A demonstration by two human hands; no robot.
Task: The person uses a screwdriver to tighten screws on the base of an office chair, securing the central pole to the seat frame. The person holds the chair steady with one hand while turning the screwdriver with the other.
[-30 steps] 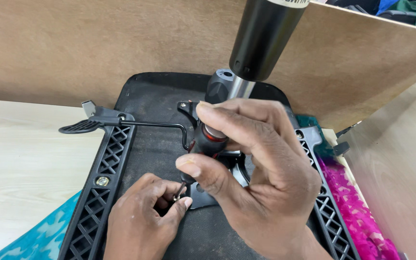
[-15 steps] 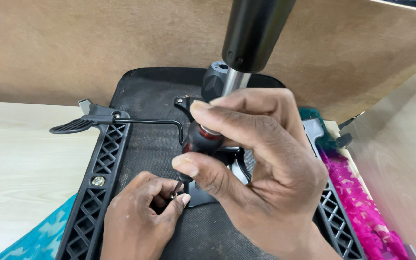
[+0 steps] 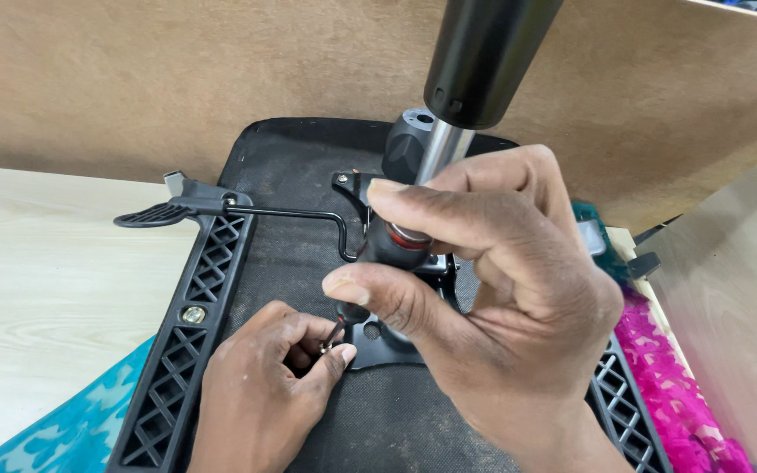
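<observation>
Head view: the screwdriver (image 3: 387, 254) is gripped in the closed right hand (image 3: 492, 307) above the upturned chair seat (image 3: 308, 193). Its tip is steadied on a screw (image 3: 329, 347) pinched by the closed left hand (image 3: 265, 385). The shaft is best kept upright, pressed squarely into the black plate (image 3: 378, 350).

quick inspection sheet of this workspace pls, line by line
surface: pale wooden tabletop
job's things: upturned black chair seat base with gas lift cylinder; black-handled screwdriver; small screw, barely visible
clutter: teal patterned cloth, pink lace cloth
grippers: right hand grips the screwdriver handle; left hand fingers pinch at its tip
cables: nothing seen
surroundings: brown board wall; black lever
</observation>
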